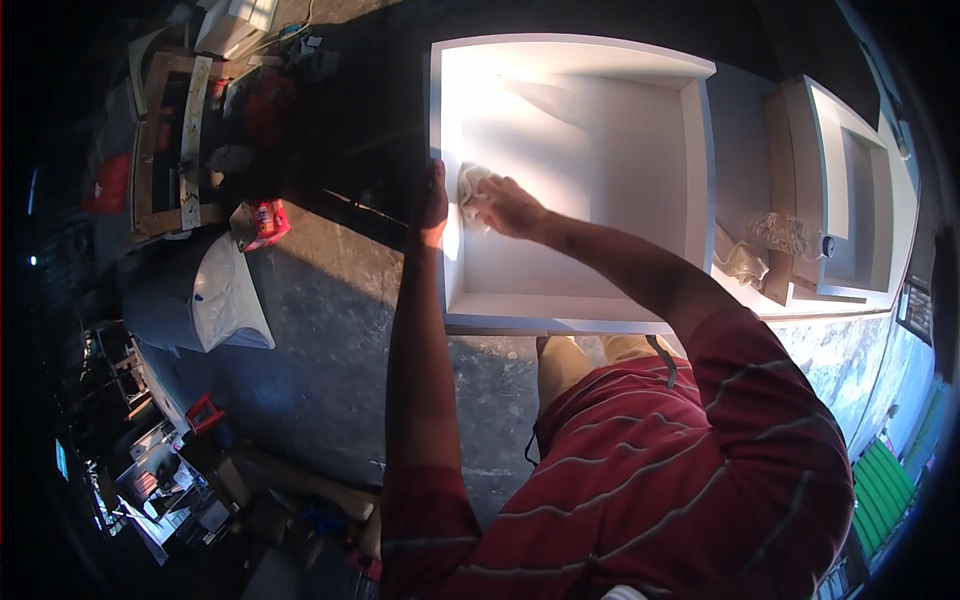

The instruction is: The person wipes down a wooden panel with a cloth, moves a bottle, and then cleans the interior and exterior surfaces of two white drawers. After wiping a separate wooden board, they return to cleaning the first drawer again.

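Note:
A large white open box, like a drawer or shallow cabinet, lies in front of me with its inside facing up. My left hand grips its left side wall from the outside; some of the fingers are hidden. Inside the box, near that same wall, my right hand is closed on a crumpled white cloth. The cloth touches the box's inner surface by the left wall. Bright light falls on the upper left of the box.
Another white box stands to the right, with clear plastic wrapping beside it. On the left are a white sack-like bundle, a red packet, a wooden frame and a small red stool.

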Demonstrator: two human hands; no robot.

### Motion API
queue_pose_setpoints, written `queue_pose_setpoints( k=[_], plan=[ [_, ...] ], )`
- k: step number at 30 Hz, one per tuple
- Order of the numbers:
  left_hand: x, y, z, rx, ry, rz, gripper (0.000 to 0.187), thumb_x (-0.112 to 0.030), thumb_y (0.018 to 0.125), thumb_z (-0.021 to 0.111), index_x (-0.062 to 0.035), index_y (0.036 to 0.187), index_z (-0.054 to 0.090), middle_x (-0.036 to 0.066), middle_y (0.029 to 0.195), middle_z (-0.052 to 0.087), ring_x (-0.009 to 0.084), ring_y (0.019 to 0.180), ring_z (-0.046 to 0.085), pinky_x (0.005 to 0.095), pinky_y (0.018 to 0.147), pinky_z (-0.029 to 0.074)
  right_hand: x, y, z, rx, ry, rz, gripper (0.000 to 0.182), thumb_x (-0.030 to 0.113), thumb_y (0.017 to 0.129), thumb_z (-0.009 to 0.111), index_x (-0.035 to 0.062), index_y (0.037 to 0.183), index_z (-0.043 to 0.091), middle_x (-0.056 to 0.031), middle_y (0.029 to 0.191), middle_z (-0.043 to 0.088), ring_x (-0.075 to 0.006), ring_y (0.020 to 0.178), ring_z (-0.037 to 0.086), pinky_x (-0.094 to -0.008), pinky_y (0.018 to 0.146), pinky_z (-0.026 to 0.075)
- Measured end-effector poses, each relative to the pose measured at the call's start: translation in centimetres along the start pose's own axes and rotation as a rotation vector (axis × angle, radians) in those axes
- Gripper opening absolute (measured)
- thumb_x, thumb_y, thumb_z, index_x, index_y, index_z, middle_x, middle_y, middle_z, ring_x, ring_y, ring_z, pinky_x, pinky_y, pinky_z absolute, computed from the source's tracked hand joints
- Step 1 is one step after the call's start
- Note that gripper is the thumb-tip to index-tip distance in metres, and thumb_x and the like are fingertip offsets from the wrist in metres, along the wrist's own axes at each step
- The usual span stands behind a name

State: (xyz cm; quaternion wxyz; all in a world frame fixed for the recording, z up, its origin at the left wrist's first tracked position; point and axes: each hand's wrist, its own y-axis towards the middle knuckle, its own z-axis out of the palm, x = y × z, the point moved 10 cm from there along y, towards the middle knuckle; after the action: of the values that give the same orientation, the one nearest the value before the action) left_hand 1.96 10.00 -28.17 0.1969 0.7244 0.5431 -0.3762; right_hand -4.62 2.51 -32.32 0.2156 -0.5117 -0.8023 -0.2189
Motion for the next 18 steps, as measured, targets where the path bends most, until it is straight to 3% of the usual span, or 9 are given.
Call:
queue_pose_setpoints(
  k=[3, 6, 9, 10, 12, 14, 15, 16, 18],
  plan=[
    [0.3, 0.1, 0.1, -0.084, 0.124, 0.237, 0.043, -0.029, 0.097, 0.029, 0.0061, 0.113, 0.050, 0.028, 0.112, 0.051, 0.0383, 0.106, 0.050, 0.0372, 0.086, 0.042, 4.5, -3.0, 2.5, -0.078, 0.114, -0.136, 0.020, 0.014, 0.076, 0.061, 0.0042, 0.093, 0.061, -0.0129, 0.091, 0.053, -0.0294, 0.090, 0.053, -0.0376, 0.079, 0.043],
    [2.7, 0.3, 0.3, -0.103, 0.096, 0.187, 0.042, -0.026, 0.096, 0.030, 0.0065, 0.116, 0.047, 0.026, 0.116, 0.051, 0.0351, 0.111, 0.047, 0.0357, 0.091, 0.040, 7.8, -4.9, 2.8, 0.268, 0.321, -0.390, 0.017, 0.014, 0.076, 0.060, 0.0021, 0.088, 0.057, -0.0134, 0.089, 0.051, -0.0286, 0.088, 0.053, -0.0372, 0.078, 0.044],
    [8.7, 0.5, 1.7, -0.246, 0.209, 0.408, 0.048, -0.030, 0.097, 0.028, 0.0086, 0.121, 0.042, 0.025, 0.125, 0.044, 0.0326, 0.120, 0.041, 0.0336, 0.097, 0.034, 2.9, -1.8, 1.7, -0.107, 0.376, -0.120, 0.017, 0.014, 0.080, 0.057, 0.0008, 0.090, 0.055, -0.0154, 0.093, 0.051, -0.0292, 0.085, 0.054, -0.0352, 0.076, 0.045],
    [7.7, 0.3, 1.2, -0.239, 0.216, 0.407, 0.048, -0.030, 0.097, 0.028, 0.0086, 0.121, 0.042, 0.025, 0.125, 0.044, 0.0326, 0.120, 0.041, 0.0336, 0.097, 0.034, 0.0, -1.0, 0.0, -0.241, 0.572, 0.202, 0.019, 0.017, 0.085, 0.050, -0.0014, 0.091, 0.054, -0.0170, 0.093, 0.051, -0.0322, 0.085, 0.053, -0.0374, 0.077, 0.044],
    [8.6, 0.8, 0.9, -0.083, -0.109, 0.028, 0.053, -0.035, 0.096, 0.027, 0.0072, 0.126, 0.036, 0.023, 0.132, 0.036, 0.0291, 0.125, 0.033, 0.0314, 0.101, 0.028, -6.0, -0.4, 1.3, -0.598, 0.899, 0.784, 0.024, 0.018, 0.087, 0.048, -0.0044, 0.094, 0.050, -0.0241, 0.093, 0.050, -0.0384, 0.081, 0.053, -0.0430, 0.075, 0.044],
    [8.0, 0.6, 1.8, 0.065, -0.431, -0.345, 0.058, -0.040, 0.095, 0.027, 0.0057, 0.131, 0.030, 0.020, 0.139, 0.027, 0.0256, 0.130, 0.025, 0.0292, 0.105, 0.022, -1.3, 0.8, -0.9, -0.732, 0.727, 0.599, 0.026, 0.019, 0.091, 0.041, -0.0030, 0.105, 0.041, -0.0181, 0.081, 0.053, -0.0282, 0.067, 0.055, -0.0359, 0.065, 0.045],
    [8.6, -0.2, 2.8, 0.138, -0.589, -0.534, 0.061, -0.043, 0.095, 0.027, 0.0050, 0.133, 0.028, 0.019, 0.142, 0.023, 0.0238, 0.133, 0.022, 0.0280, 0.107, 0.019, 1.7, 0.6, 1.8, -0.432, 1.311, 0.745, 0.025, 0.017, 0.092, 0.039, 0.0006, 0.110, 0.033, -0.0118, 0.077, 0.049, -0.0202, 0.070, 0.053, -0.0321, 0.065, 0.044],
    [12.1, 0.2, 3.9, 0.141, -0.585, -0.538, 0.061, -0.043, 0.095, 0.027, 0.0050, 0.133, 0.028, 0.019, 0.142, 0.023, 0.0238, 0.133, 0.022, 0.0280, 0.107, 0.019, 3.5, -0.4, 2.6, -0.378, 1.297, 0.629, 0.023, 0.015, 0.092, 0.038, 0.0028, 0.110, 0.031, -0.0067, 0.075, 0.045, -0.0163, 0.069, 0.051, -0.0300, 0.062, 0.043],
    [14.2, 2.4, 2.9, -0.181, 0.269, 0.293, 0.051, -0.033, 0.097, 0.028, 0.0089, 0.124, 0.039, 0.023, 0.129, 0.042, 0.0300, 0.122, 0.039, 0.0319, 0.102, 0.029, 5.9, -2.4, 2.0, -0.432, 1.069, 0.275, 0.022, 0.015, 0.092, 0.039, 0.0021, 0.108, 0.031, -0.0120, 0.077, 0.049, -0.0183, 0.069, 0.054, -0.0315, 0.060, 0.043]
  ],
)
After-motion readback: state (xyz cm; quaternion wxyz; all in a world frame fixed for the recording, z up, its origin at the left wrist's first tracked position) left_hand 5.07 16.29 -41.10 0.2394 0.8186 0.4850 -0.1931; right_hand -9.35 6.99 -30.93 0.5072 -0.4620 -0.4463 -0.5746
